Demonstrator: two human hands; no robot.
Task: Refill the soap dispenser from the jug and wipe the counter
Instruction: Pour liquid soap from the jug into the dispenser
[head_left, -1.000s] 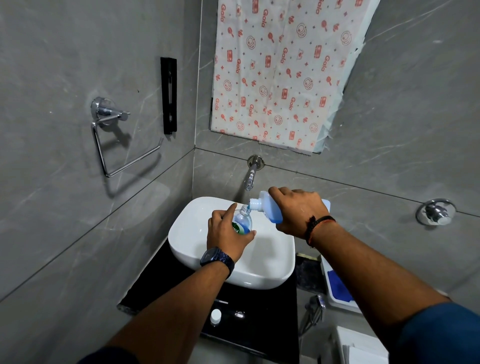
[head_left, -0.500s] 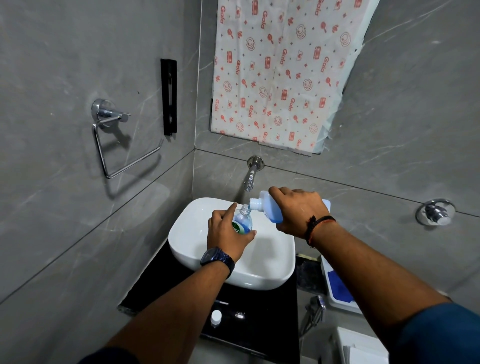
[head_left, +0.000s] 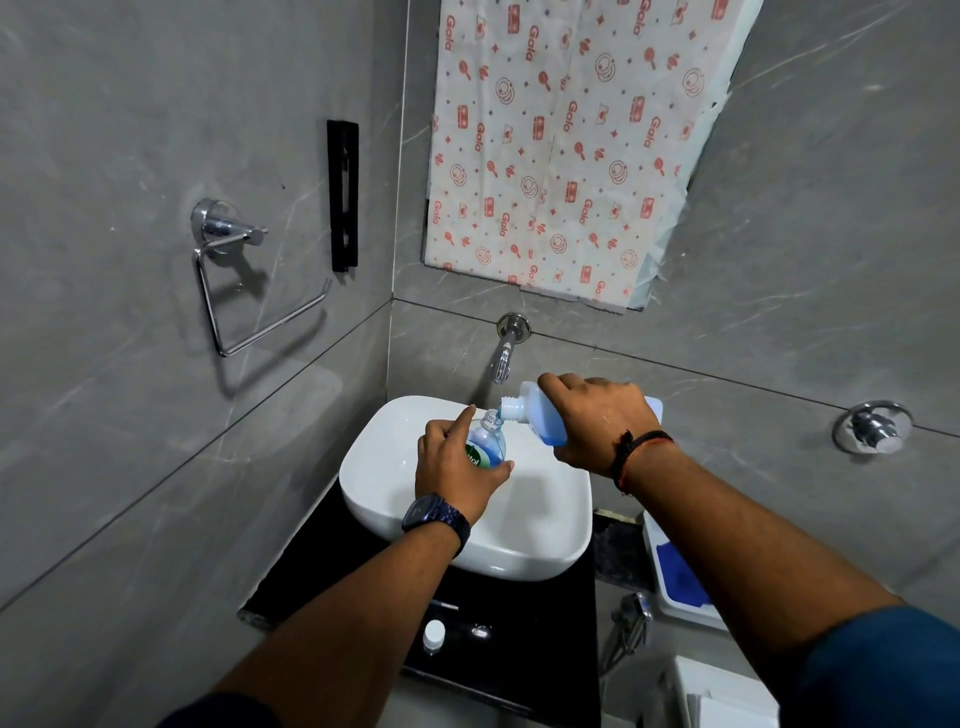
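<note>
Grey marble-veined wall tiles enclose a glossy white rounded basin (head_left: 545, 519) on a black counter (head_left: 498, 613), above which the left hand (head_left: 457, 467) clasps the clear soap dispenser (head_left: 487, 441) while the right hand (head_left: 597, 426) grips the tilted translucent jug (head_left: 535, 413), spout at its neck.

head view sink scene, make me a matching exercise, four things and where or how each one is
Things:
1. jug
2. soap dispenser
3. white cap
4. towel ring

States:
a. lying on the black counter
b. tilted in the right hand, pouring
c. fixed to the wall, nothing on it
d. gripped by the left hand over the basin

Pairs: 1-b, 2-d, 3-a, 4-c
</note>
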